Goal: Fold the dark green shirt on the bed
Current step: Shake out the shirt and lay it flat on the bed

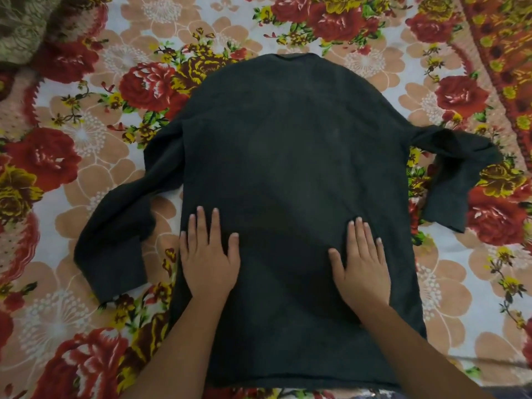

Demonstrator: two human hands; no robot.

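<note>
Dark green shirt [288,168] lies spread back-up on the bed [449,272], sleeves unfolded. Left hand [208,254] and right hand [359,260] press flat, fingers apart, gripping nothing. Folding not begun.

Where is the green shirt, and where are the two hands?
dark green shirt [288,145], head view, middle of its back.
left hand [208,260], head view, back of hand.
right hand [361,263], head view, back of hand.

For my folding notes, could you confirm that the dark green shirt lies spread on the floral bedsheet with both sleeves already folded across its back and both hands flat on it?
Not quite: in the head view both sleeves of the dark green shirt lie out to the sides, unfolded. It does lie spread on the floral bedsheet, left hand and right hand flat on it.
</note>
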